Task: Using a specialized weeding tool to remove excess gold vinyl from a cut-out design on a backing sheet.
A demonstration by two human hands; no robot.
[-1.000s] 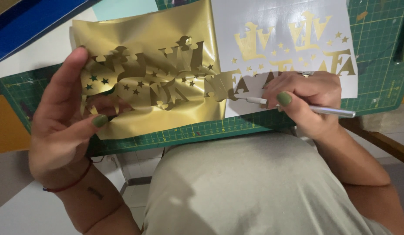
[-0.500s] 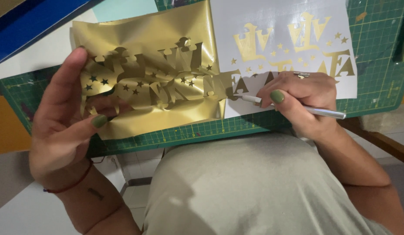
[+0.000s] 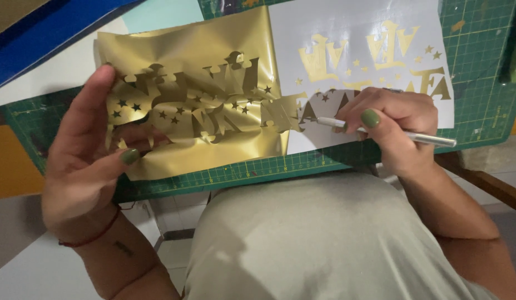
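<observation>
- One green cutting mat [image 3: 480, 61] carries everything.
- Gold vinyl sheet [image 3: 180, 55], peeled from white backing sheet [image 3: 336, 28], lies left.
- Left hand [image 3: 83, 166] pinches the sheet's edge.
- Right hand [image 3: 397, 125] closed around weeding tool [image 3: 430, 139].

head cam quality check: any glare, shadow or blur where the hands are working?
Head view: the gold vinyl sheet shows soft glare and bright creases; the left hand shades the cut-outs beneath it; the right hand and its silver craft knife are sharp, no motion blur; the white backing sheet reads bright but keeps detail; the green cutting mat stays legible.
</observation>
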